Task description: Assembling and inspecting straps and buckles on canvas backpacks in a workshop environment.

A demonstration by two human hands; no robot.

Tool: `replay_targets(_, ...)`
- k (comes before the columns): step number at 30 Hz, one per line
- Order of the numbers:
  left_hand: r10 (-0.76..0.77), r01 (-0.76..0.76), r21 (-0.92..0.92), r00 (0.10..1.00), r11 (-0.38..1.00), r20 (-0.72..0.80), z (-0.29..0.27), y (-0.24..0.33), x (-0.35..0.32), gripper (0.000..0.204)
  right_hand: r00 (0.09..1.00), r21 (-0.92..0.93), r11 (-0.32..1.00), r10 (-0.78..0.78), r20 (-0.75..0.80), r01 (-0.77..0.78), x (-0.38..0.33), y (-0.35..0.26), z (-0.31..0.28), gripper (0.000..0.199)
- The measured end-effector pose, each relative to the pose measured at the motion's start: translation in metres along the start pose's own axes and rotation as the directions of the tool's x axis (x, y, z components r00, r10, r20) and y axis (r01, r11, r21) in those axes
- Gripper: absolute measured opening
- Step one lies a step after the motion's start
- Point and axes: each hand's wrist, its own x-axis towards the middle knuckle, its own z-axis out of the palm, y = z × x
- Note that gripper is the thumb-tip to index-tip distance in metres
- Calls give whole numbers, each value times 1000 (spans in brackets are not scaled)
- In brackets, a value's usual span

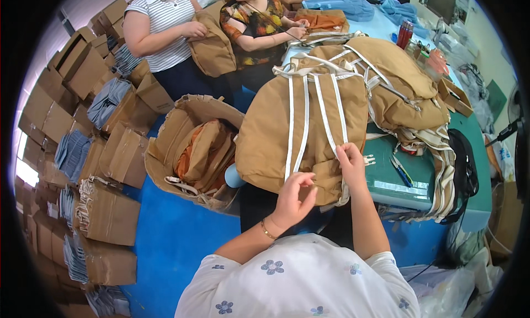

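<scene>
Tan bag point(276, 135) is lying just ahead of me, straps running away lengthwise; my right hand point(351, 162) is pinching a strap end point(335, 148), left hand point(295, 199) curling loosely, grasping nothing I can see.

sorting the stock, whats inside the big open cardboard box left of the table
The open cardboard box holds folded tan bags with an orange lining and pale straps showing. Whatever lies under those top bags is covered, so the count cannot be told.

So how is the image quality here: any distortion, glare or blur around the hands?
Head view: strong fisheye bending with a black rim; even indoor light; both hands, left hand and right hand, sharp on the tan backpack; bright blown-out patch at the left edge.
</scene>
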Motion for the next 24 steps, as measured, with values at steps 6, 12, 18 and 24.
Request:
replay_targets(6,-370,407,-309,913,860,172,12,-2,22,28,987,133,990,-65,150,45,-28,-46,-4,24)
replay_targets(12,-484,595,-500,803,630,346,33,-14,64,20,980,17,991,-137,146,136,-51,-56,4,32)
replay_targets(18,-517,456,-606,852,652,84,41,-21,79,20,910,367,855,246,334,-366,-104,-61,-4,73)
replay_targets(24,-637,397,-841,766,368,83,1,-52,110,12,611,83,790,398,684,-607,-151,-34,-43,38)
